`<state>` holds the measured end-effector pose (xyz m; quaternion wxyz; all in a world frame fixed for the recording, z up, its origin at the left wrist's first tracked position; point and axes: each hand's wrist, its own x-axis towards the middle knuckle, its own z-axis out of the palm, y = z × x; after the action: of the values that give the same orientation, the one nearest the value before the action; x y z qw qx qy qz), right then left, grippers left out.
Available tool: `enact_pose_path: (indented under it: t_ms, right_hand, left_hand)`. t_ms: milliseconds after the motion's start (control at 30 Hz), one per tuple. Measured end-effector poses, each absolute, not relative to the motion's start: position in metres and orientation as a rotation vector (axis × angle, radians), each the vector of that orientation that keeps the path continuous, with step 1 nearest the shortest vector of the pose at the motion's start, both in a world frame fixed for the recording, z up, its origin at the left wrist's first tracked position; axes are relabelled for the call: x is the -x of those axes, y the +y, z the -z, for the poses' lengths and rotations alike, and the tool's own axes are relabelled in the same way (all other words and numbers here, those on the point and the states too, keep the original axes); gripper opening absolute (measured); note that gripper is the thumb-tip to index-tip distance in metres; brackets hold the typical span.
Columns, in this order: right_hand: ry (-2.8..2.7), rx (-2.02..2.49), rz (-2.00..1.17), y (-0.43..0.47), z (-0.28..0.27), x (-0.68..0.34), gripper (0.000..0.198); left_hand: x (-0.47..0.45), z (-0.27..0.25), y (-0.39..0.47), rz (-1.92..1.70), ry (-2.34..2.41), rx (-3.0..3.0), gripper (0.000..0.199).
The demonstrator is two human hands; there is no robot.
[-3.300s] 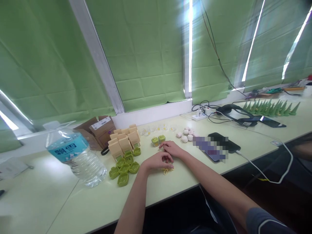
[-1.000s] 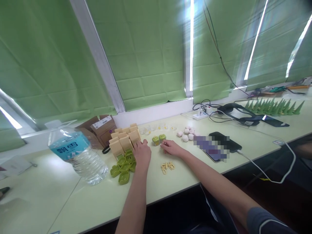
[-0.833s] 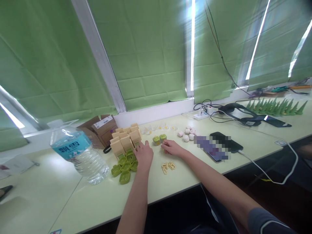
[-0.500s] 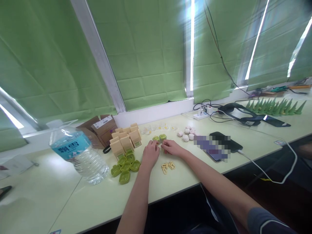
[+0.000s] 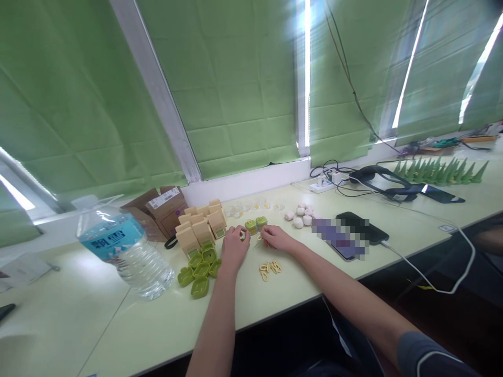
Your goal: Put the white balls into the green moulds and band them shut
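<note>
My right hand (image 5: 278,238) is closed, its fingertips pinching a small cream-coloured loop (image 5: 259,237). My left hand (image 5: 234,250) is curled, thumb and finger pressed close together; what they hold, if anything, is too small to make out. Just beyond my fingers two small green-topped pieces (image 5: 250,225) sit side by side on the table. Between my forearms lies a small pile of cream-coloured loops (image 5: 270,269). Left of my left wrist are several hollow green cups (image 5: 200,287), grouped closely together.
Several beige upright pieces (image 5: 201,230) stand by a cardboard box (image 5: 164,209). A big water bottle (image 5: 126,251) is at the left. Clear pieces with yellow centres (image 5: 265,204) lie behind, pinkish-white round pieces (image 5: 298,222) and phones (image 5: 377,233) at right. Green cones (image 5: 440,171) are farther right.
My left hand has moved left, away from my right hand and the green-topped pieces. My right hand stays nearly in place, and the loop at its fingertips shows now.
</note>
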<state>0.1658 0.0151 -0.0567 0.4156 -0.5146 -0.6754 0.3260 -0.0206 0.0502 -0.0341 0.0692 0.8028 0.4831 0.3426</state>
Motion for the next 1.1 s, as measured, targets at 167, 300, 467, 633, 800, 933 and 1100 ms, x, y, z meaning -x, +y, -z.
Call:
enact_pose_path:
  t_ms: [167, 300, 467, 633, 800, 933, 1100]
  right_hand:
    - [-1.651, 1.262, -0.814, 0.016, 0.058, -0.166, 0.018]
    - [-1.617, 1.244, -0.831, 0.019, 0.061, -0.167, 0.015]
    - [-1.581, 1.206, -0.802, 0.02, 0.063, -0.167, 0.014]
    - [-1.561, 1.16, -0.691, 0.017, 0.058, -0.166, 0.012]
    - [-1.607, 1.119, -0.641, 0.017, 0.058, -0.165, 0.009]
    - [-1.624, 1.127, -0.64, 0.02, 0.061, -0.166, 0.017]
    - [-1.638, 1.138, -0.654, 0.018, 0.059, -0.165, 0.022]
  left_hand:
    - [0.024, 0.034, 0.051, -1.011, 1.527, -2.422, 0.018]
    - [0.021, 0.033, 0.047, -0.987, 1.357, -2.393, 0.019]
    - [0.014, 0.029, 0.038, -0.977, 0.973, -2.329, 0.026]
    - [0.015, 0.03, 0.042, -1.009, 0.981, -2.369, 0.034]
    - [0.022, 0.036, 0.05, -0.801, 1.216, -2.314, 0.045]
    - [0.021, 0.037, 0.051, -0.761, 1.189, -2.317, 0.044]
    - [0.015, 0.038, 0.046, -0.859, 1.113, -2.326, 0.036]
